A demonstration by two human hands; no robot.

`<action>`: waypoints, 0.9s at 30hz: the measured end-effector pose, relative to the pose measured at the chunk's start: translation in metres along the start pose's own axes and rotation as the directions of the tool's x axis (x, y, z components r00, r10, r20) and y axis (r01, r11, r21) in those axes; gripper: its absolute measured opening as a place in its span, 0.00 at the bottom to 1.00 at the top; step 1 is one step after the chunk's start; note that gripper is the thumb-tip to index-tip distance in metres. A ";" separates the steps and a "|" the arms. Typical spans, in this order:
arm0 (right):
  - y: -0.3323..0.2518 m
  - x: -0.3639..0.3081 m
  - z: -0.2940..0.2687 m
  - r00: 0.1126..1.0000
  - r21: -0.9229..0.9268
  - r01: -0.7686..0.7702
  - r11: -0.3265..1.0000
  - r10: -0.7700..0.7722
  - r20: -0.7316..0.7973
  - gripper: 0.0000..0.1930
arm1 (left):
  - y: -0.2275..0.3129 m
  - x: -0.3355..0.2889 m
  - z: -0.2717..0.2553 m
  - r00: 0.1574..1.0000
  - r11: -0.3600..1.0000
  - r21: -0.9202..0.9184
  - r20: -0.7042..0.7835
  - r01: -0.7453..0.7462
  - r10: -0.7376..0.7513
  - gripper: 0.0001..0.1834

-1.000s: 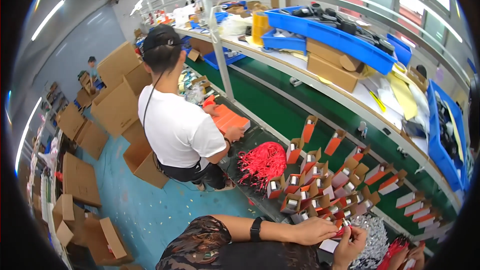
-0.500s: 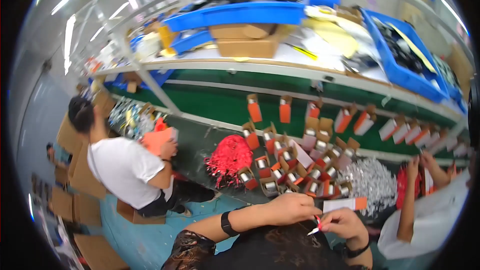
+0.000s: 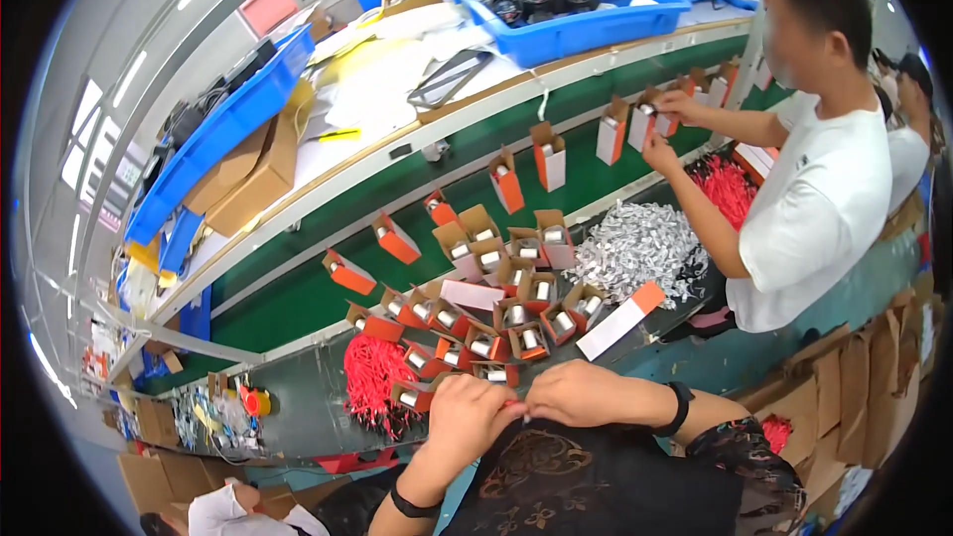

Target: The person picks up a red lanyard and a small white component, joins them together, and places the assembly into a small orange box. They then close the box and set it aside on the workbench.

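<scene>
Left hand (image 3: 467,415) and right hand (image 3: 571,392): fingertips meeting, pinching a small red item (image 3: 509,404). Adjacent: open orange cartons (image 3: 476,328), red cord pile (image 3: 369,377), silver packet heap (image 3: 640,248).

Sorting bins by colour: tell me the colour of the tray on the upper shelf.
Blue tray, clearest in the head view.

Small item between fingers (image 3: 511,405) unclear
</scene>
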State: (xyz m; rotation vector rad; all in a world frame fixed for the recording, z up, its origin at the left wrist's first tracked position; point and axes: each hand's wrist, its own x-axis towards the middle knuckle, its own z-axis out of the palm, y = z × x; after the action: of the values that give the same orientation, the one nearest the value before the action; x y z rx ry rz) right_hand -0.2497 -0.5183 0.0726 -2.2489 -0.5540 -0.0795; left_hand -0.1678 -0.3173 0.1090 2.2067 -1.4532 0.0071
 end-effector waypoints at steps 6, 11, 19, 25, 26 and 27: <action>-0.005 0.002 -0.001 0.976 0.973 0.009 0.230 0.209 -0.059 0.03 | 0.005 -0.033 0.037 0.861 0.218 -0.872 0.339 0.439 -0.380 0.07; -0.001 0.021 0.003 0.872 -0.212 0.076 0.974 -0.168 -0.460 0.08 | 0.013 -0.008 0.025 0.950 0.954 -0.120 -0.120 0.273 -0.287 0.04; 0.010 0.011 0.001 0.932 0.646 -0.296 0.703 0.066 0.355 0.06 | 0.001 -0.034 0.021 0.938 0.885 -0.316 0.070 0.343 -0.339 0.07; 0.005 0.013 0.018 0.955 0.944 -0.272 0.186 0.171 0.241 0.05 | 0.012 -0.041 0.044 0.761 0.026 -0.932 0.279 0.362 -0.585 0.09; 0.001 0.016 0.021 0.963 0.857 -0.158 0.490 0.269 0.024 0.06 | 0.012 -0.039 0.045 0.751 0.026 -0.938 0.260 0.346 -0.607 0.09; -0.003 0.020 0.024 0.935 0.660 -0.072 0.748 0.280 -0.216 0.07 | 0.011 -0.039 0.047 0.725 0.004 -0.945 0.249 0.327 -0.642 0.09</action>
State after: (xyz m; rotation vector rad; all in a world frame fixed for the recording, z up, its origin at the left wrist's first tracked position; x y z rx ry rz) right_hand -0.2358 -0.4920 0.0632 -1.5515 -0.1485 -0.1140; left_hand -0.2063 -0.3060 0.0614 1.3105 -0.1312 -0.6756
